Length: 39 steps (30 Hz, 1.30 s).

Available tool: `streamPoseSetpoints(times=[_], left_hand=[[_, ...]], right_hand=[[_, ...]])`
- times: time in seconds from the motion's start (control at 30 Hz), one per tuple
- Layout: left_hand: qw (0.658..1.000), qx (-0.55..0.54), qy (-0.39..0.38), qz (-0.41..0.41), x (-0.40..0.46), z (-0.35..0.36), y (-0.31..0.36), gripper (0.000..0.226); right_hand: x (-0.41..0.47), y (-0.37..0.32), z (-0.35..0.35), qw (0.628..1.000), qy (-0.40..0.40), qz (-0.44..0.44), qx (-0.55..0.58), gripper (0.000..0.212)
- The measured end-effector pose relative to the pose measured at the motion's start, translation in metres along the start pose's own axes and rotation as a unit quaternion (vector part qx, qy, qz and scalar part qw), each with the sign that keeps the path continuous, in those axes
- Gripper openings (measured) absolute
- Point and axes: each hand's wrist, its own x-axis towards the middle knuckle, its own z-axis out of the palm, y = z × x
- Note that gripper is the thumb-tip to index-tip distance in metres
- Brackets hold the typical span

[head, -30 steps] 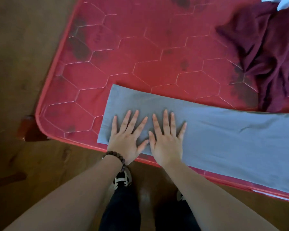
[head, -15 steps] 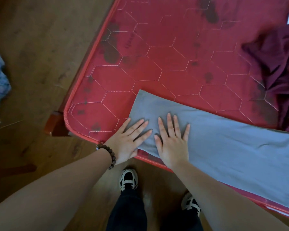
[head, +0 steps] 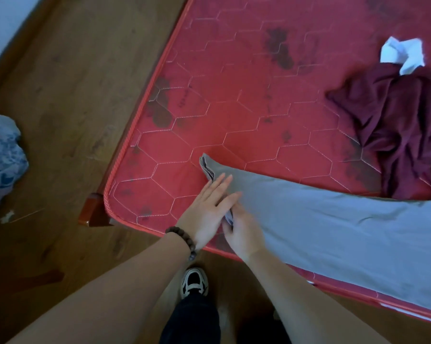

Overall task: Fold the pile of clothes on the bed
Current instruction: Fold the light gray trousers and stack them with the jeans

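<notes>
We see the long grey garment (head: 333, 224) lying folded into a strip across the lower right of the frame on the red quilted mattress (head: 234, 108); its right end runs out of the picture, so we cannot tell how long it is. Its left end, near the centre, is lifted off the mattress and shows stacked layers at the edge. The left hand (head: 207, 209), fingers straight, lies against that raised end. The right hand (head: 241, 232) sits just beside it with fingers tucked at the cloth's edge; they are partly hidden, but appear to pinch the layers. The two hands touch. At the right edge a crumpled maroon garment (head: 395, 135) is cut off, with a white cloth (head: 403, 55) above it. Faint dark print on the mattress is too blurred for us to read. A blue-and-white bundle (head: 0, 157) on the wooden floor (head: 72, 83) at left is partly out of frame.
</notes>
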Motion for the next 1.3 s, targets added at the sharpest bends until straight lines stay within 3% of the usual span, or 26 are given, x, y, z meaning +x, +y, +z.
streamPoseSetpoints(times=[0.13,0.23,0.4,0.6,0.73,0.93,1.1,1.3], left_hand=[[0.995,-0.053,0.017,-0.08,0.016,-0.008,0.045,0.088],[0.991,-0.066,-0.046,-0.104,0.025,0.003,0.087,0.103],[0.993,0.009,-0.116,-0.026,0.051,0.057,0.168,0.108],[0.977,0.098,-0.174,0.072,0.081,0.133,0.271,0.117],[0.968,0.138,-0.205,0.035,0.093,0.182,0.32,0.111],[0.95,0.204,-0.233,0.032,0.116,0.234,0.365,0.083],[0.942,0.213,-0.257,0.017,0.119,0.247,0.381,0.073],[0.931,0.24,-0.274,0.035,0.134,0.261,0.391,0.077]], right_hand=[[-0.008,-0.007,-0.05,0.988,0.098,0.095,0.077,0.036],[-0.027,0.013,-0.096,0.976,0.131,0.141,0.103,0.033],[-0.082,0.087,-0.176,0.951,0.226,0.202,0.068,0.04],[-0.173,0.189,-0.257,0.924,0.279,0.261,-0.014,0.054],[-0.231,0.262,-0.295,0.906,0.301,0.299,0.01,0.046],[-0.281,0.358,-0.31,0.879,0.195,0.431,0.059,0.028],[-0.272,0.37,-0.331,0.85,0.239,0.437,0.17,0.049],[-0.237,0.397,-0.351,0.824,0.198,0.512,0.14,0.054]])
